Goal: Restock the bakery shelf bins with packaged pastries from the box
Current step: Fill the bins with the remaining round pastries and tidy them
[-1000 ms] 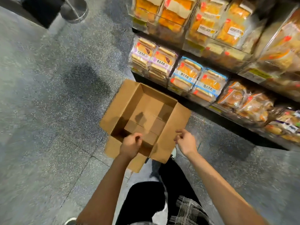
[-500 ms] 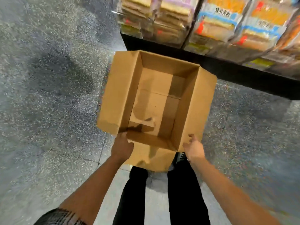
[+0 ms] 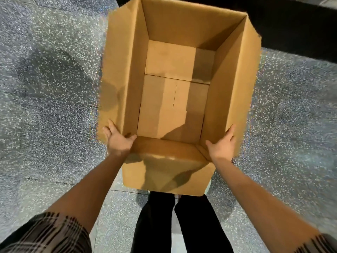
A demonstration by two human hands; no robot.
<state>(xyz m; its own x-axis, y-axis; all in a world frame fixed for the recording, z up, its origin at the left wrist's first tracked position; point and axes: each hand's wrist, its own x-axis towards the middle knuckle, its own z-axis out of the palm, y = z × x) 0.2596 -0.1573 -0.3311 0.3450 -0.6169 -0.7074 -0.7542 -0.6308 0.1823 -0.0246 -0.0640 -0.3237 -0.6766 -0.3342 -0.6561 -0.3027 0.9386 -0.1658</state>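
A brown cardboard box (image 3: 175,92) is sitting open on the speckled grey floor (image 3: 51,73), its four top flaps folded outward and its inside holding nothing but its own bottom panels, where a seam and a short slit are showing. Shadows are lying across the near flap and the left flap.

The left hand (image 3: 116,139) is gripping the near left corner of the box: its fingers (image 3: 111,126) are lying stretched along the outer face of the left flap while the thumb is hooking over the rim toward the inside, so the cardboard edge is sitting between thumb and fingers. The right hand (image 3: 222,145) is mirroring this at the near right corner, its fingers (image 3: 230,132) spread moderately and reaching up along the right flap, its thumb pointing inward across the corner fold. Both hands are touching only the box.

Beyond the fingertips, at the far end of the box, a dark shelf base (image 3: 291,28) is running across. Below the wrists, black trouser legs (image 3: 182,225) are standing just behind the near flap, and plaid sleeves (image 3: 47,234) are covering the upper arms.
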